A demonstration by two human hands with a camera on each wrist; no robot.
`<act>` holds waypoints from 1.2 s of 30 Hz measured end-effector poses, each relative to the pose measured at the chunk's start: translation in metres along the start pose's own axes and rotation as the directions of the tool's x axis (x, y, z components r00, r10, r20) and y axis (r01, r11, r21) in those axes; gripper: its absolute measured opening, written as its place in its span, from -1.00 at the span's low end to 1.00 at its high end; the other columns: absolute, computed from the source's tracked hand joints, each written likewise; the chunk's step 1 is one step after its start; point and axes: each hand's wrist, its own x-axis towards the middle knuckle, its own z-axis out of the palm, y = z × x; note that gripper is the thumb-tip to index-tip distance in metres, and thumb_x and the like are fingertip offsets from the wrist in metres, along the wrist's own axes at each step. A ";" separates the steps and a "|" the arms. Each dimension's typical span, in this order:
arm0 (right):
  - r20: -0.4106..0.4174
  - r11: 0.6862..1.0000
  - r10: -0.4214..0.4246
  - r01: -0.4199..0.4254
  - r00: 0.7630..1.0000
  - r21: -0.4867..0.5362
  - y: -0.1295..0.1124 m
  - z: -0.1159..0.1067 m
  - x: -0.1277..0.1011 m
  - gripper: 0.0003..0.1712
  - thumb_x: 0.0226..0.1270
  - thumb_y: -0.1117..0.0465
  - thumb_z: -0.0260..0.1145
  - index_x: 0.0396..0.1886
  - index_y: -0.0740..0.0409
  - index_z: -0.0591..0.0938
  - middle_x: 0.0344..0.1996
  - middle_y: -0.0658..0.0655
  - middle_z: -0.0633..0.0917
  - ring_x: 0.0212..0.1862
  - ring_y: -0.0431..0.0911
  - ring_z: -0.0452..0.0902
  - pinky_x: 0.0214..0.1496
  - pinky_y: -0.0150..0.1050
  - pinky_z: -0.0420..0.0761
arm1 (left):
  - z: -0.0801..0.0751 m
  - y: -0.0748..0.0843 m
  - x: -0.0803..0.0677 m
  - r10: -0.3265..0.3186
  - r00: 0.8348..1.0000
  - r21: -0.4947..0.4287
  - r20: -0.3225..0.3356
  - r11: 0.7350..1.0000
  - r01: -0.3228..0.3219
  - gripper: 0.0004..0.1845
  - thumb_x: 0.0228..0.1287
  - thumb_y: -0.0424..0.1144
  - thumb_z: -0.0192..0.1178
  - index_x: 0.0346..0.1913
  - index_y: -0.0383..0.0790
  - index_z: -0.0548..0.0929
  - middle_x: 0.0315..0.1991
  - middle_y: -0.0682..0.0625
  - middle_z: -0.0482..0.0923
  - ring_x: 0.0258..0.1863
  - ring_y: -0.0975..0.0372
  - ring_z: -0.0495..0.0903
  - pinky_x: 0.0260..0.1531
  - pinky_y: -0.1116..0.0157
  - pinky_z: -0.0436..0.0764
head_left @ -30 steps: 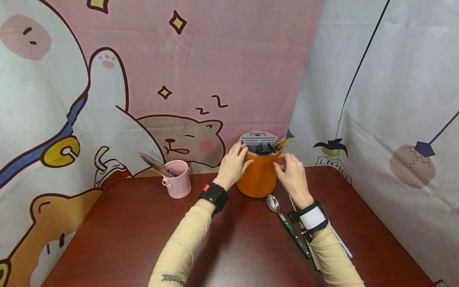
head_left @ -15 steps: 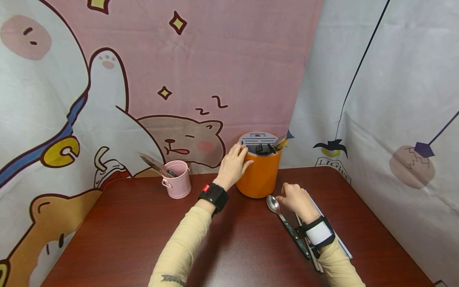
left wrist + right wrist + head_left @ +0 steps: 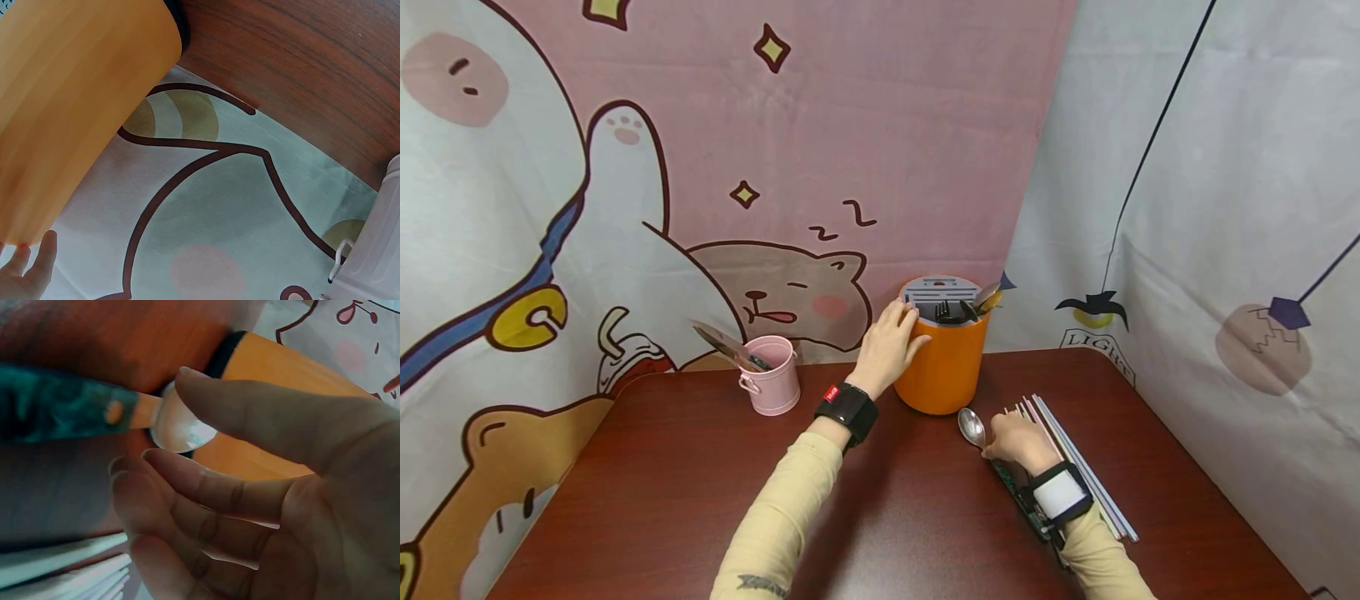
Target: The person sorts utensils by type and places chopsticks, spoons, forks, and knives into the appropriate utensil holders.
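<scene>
My left hand [image 3: 886,348] rests on the left side of the orange utensil holder [image 3: 942,375], with its fingertips at the rim. A black fork [image 3: 942,312] and a gold-coloured utensil [image 3: 989,302] stick up out of the holder. In front of it lies a metal spoon [image 3: 972,427] with a dark green marbled handle [image 3: 62,406]. My right hand [image 3: 1021,442] is down over the spoon's neck. In the right wrist view its thumb and fingers are spread to either side of the spoon, with a gap between them.
Several long thin pale sticks [image 3: 1078,462] lie on the table just right of the right hand. A small pink pail [image 3: 775,390] with metal blades [image 3: 724,342] leaning out stands at the back left. A printed cloth [image 3: 955,167] hangs behind the table [image 3: 700,500].
My right hand has left the right side of the holder's rim and come down toward me, onto the spoon. More of the pale sticks now shows. The left hand stays on the holder.
</scene>
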 end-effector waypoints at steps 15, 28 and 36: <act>0.030 1.000 0.008 -0.008 1.000 0.005 0.001 0.011 0.002 -0.75 -0.13 0.15 0.55 -0.61 0.11 0.60 -0.53 0.10 0.63 -0.50 -0.07 0.47 -0.49 -0.15 0.45 | -0.001 0.001 0.000 0.002 1.000 -0.007 -0.001 1.000 -0.002 -0.52 0.33 0.09 0.08 0.14 -0.17 0.48 0.18 -0.09 0.42 0.30 0.10 0.35 -0.13 0.12 0.63; 0.030 1.000 -0.002 0.002 1.000 -0.003 0.001 0.012 0.003 -0.79 -0.10 0.20 0.49 -0.64 0.09 0.58 -0.58 0.09 0.60 -0.54 -0.08 0.46 -0.54 -0.21 0.40 | -0.001 0.000 0.000 0.006 1.000 -0.002 -0.006 1.000 -0.006 -0.51 0.34 0.10 0.07 0.14 -0.17 0.49 0.19 -0.09 0.42 0.30 0.11 0.35 -0.12 0.12 0.64; 0.026 1.000 -0.017 0.017 1.000 -0.001 0.001 0.013 0.001 -0.81 -0.13 0.23 0.45 -0.69 0.04 0.56 -0.59 0.07 0.58 -0.53 -0.08 0.43 -0.55 -0.20 0.37 | -0.001 0.000 0.000 0.010 1.000 0.015 -0.004 1.000 -0.009 -0.50 0.34 0.11 0.06 0.15 -0.18 0.48 0.18 -0.11 0.42 0.29 0.10 0.36 -0.13 0.13 0.64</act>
